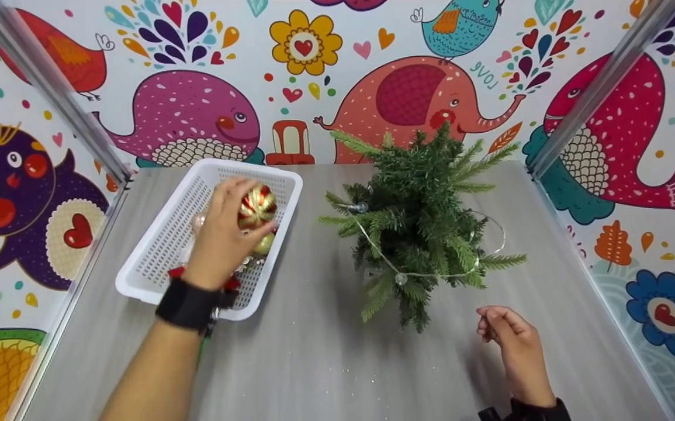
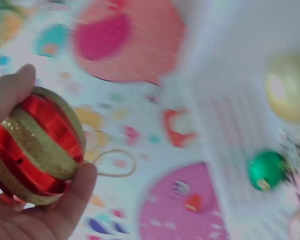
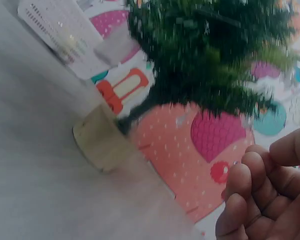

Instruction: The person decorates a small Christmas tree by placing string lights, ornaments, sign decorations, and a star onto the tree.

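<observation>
My left hand (image 1: 217,251) grips a red Christmas ball with glittery gold stripes (image 1: 257,206) over the white plastic basket (image 1: 130,288). In the left wrist view, fingers and thumb curl round this ball, and a thin gold hanging loop (image 2: 132,165) sticks out from it. A green ball (image 2: 266,170) and a pale gold ball (image 2: 290,89) lie in the basket. My right hand (image 1: 515,354) holds nothing, its fingers loosely curled, at the near right of the small artificial Christmas tree (image 1: 425,222). A clear wire of string lights (image 1: 439,275) runs round the branches.
The tree stands on a round beige base (image 3: 97,140), seen in the right wrist view. Red decorations (image 1: 231,283) lie near the basket's front. Patterned walls (image 1: 302,126) with metal corner posts (image 1: 582,93) enclose the grey table (image 1: 319,351). Glitter specks dot its front.
</observation>
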{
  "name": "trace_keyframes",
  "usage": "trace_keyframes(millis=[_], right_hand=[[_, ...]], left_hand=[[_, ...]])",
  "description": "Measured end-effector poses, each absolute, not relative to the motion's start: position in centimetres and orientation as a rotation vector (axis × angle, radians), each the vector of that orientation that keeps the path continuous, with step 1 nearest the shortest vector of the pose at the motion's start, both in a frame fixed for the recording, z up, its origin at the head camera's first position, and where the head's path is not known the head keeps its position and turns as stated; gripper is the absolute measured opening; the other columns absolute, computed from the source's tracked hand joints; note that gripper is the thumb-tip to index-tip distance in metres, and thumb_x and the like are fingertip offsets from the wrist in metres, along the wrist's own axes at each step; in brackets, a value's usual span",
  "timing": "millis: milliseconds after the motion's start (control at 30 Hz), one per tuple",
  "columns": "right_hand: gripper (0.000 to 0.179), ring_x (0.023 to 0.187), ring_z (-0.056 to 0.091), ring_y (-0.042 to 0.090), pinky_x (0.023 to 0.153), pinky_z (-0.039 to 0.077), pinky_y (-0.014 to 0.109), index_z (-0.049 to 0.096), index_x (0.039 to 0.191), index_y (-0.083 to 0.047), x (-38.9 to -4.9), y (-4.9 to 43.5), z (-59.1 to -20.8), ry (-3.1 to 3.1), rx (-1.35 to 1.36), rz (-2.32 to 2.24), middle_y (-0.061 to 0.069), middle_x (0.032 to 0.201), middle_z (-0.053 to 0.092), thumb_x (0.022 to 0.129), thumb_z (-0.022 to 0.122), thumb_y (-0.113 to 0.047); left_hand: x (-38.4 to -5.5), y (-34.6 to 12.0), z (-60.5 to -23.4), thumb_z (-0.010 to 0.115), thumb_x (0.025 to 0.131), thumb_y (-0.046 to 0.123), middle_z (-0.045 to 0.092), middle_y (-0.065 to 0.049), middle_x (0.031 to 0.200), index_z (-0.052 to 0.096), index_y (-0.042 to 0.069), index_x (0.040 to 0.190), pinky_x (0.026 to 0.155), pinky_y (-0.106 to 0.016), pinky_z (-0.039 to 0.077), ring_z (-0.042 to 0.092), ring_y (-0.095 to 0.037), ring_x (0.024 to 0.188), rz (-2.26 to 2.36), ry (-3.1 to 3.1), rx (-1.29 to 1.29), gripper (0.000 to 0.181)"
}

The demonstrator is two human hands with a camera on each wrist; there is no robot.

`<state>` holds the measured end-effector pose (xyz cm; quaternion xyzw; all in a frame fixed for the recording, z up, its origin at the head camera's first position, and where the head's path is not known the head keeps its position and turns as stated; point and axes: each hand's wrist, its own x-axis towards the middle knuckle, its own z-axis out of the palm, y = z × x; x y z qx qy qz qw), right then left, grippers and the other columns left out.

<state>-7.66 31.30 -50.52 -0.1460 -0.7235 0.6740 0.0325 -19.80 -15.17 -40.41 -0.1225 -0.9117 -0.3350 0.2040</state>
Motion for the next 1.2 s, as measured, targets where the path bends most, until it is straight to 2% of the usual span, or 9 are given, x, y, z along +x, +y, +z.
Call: trace_keyframes(millis=[100,167,333,400,500,667,767,1000,1200], right_hand=[[0.024,0.074,0.065,0.020,0.068,0.056,0.028,0.070,0.104,0.008,-6.1,29.9,-49.2,-2.272,-0.256,2.045,0.006,0.080,0.068,0.107,0.057,-0.011],[0.020,0.074,0.064,0.021,0.067,0.056,0.028,0.070,0.102,0.009,-5.1,28.8,-48.7,-2.244,-0.009,2.055,0.009,0.080,0.068,0.105,0.053,0.000],[0.031,0.079,0.068,0.016,0.070,0.059,0.029,0.067,0.105,0.011,-3.7,24.9,-48.5,-2.007,0.715,2.237,0.009,0.090,0.071,0.099,0.038,0.020],[0.036,0.089,0.072,0.015,0.075,0.062,0.031,0.065,0.115,0.011,-3.4,23.1,-48.7,-1.907,0.912,2.393,0.009,0.101,0.074,0.101,0.032,0.018],[0.044,0.109,0.071,0.014,0.090,0.061,0.032,0.058,0.135,0.007,-3.1,21.1,-49.2,-1.788,1.040,2.705,0.007,0.125,0.073,0.112,0.022,-0.003],[0.064,0.128,0.063,0.011,0.105,0.054,0.027,0.051,0.151,-0.010,-2.6,19.9,-49.6,-1.677,0.889,3.071,0.000,0.145,0.063,0.114,0.005,-0.035],[0.058,0.127,0.063,0.011,0.106,0.054,0.027,0.054,0.148,-0.009,-2.6,19.8,-49.5,-1.740,0.727,3.076,0.000,0.141,0.065,0.115,0.009,-0.027],[0.029,0.112,0.070,0.012,0.095,0.059,0.027,0.068,0.127,-0.012,-2.6,18.9,-48.5,-1.910,0.275,2.910,-0.001,0.123,0.073,0.111,0.044,-0.011],[0.020,0.101,0.070,0.013,0.088,0.061,0.025,0.071,0.113,-0.008,-3.2,18.1,-47.0,-1.902,0.308,2.811,0.002,0.112,0.070,0.105,0.053,-0.004]], left_hand=[[-16.3,-13.1,-40.5,0.091,0.080,0.022,0.046,-0.021,0.150,0.047,0.009,0.146,0.102,-0.056,0.056,0.054,-0.040,0.133,-0.956,-2.325,-0.549,0.081],[-14.4,-11.5,-40.8,0.088,0.084,0.026,0.046,-0.023,0.147,0.045,0.004,0.144,0.098,-0.050,0.059,0.054,-0.038,0.132,-0.959,-2.169,-0.676,0.077],[-10.9,-6.9,-42.3,0.078,0.092,0.025,0.041,-0.023,0.147,0.045,-0.002,0.134,0.097,-0.041,0.060,0.052,-0.036,0.135,-0.869,-1.735,-1.000,0.060],[-9.9,-5.3,-43.3,0.079,0.089,0.016,0.039,-0.024,0.149,0.046,-0.002,0.130,0.095,-0.040,0.061,0.047,-0.039,0.140,-0.786,-1.589,-1.132,0.055],[-8.5,-3.4,-45.4,0.084,0.082,0.015,0.041,-0.023,0.141,0.049,0.002,0.128,0.095,-0.036,0.060,0.044,-0.039,0.136,-0.640,-1.475,-1.284,0.059],[-6.4,-1.8,-49.9,0.086,0.083,0.024,0.048,-0.014,0.131,0.051,0.008,0.134,0.100,-0.033,0.056,0.049,-0.036,0.125,-0.451,-1.510,-1.404,0.063],[-5.6,-1.4,-52.1,0.081,0.090,0.027,0.049,-0.010,0.138,0.052,0.013,0.140,0.103,-0.037,0.054,0.051,-0.032,0.130,-0.396,-1.612,-1.391,0.060],[-5.5,-1.1,-53.4,0.073,0.095,0.023,0.048,-0.008,0.143,0.048,0.016,0.147,0.115,-0.043,0.046,0.050,-0.031,0.136,-0.248,-1.648,-1.389,0.058],[-5.8,-0.9,-52.7,0.073,0.096,0.027,0.050,-0.008,0.147,0.044,0.013,0.152,0.115,-0.042,0.046,0.052,-0.029,0.133,-0.199,-1.556,-1.328,0.064]])
